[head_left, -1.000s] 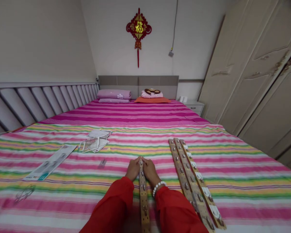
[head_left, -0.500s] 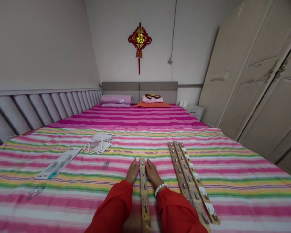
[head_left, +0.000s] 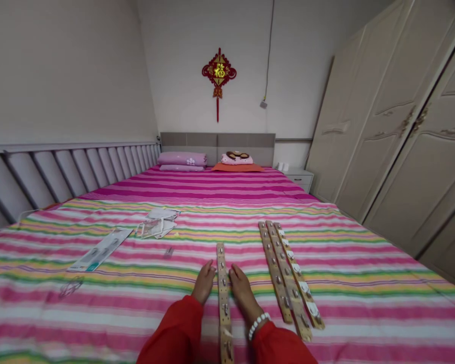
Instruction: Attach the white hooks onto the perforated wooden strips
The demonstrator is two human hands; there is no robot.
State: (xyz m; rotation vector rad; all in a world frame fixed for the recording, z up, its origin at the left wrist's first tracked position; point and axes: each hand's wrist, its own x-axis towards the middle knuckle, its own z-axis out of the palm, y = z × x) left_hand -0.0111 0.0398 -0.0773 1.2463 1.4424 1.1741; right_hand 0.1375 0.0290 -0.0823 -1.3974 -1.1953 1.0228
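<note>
A long wooden strip (head_left: 223, 296) with metal hooks lies lengthwise on the striped bedspread (head_left: 364, 263) in front of me. My left hand (head_left: 204, 282) rests against its left edge, my right hand (head_left: 241, 287) against its right edge, fingers together and stretched forward along the wood. A white bead bracelet (head_left: 258, 324) circles my right wrist. Both sleeves are red. Three more hooked wooden strips (head_left: 288, 275) lie side by side to the right, apart from my hands.
Flat packaging (head_left: 100, 249) and clear plastic bags (head_left: 157, 226) lie on the bedspread to the left, with a small metal piece (head_left: 169, 251) nearer. Pillows (head_left: 182, 160) sit by the headboard. A wardrobe (head_left: 402, 126) lines the right wall; a padded panel (head_left: 60, 169) lines the left.
My hands have slid back along the strip from its far end toward me, so the strip's tip now shows past my fingers. The view has tilted up.
</note>
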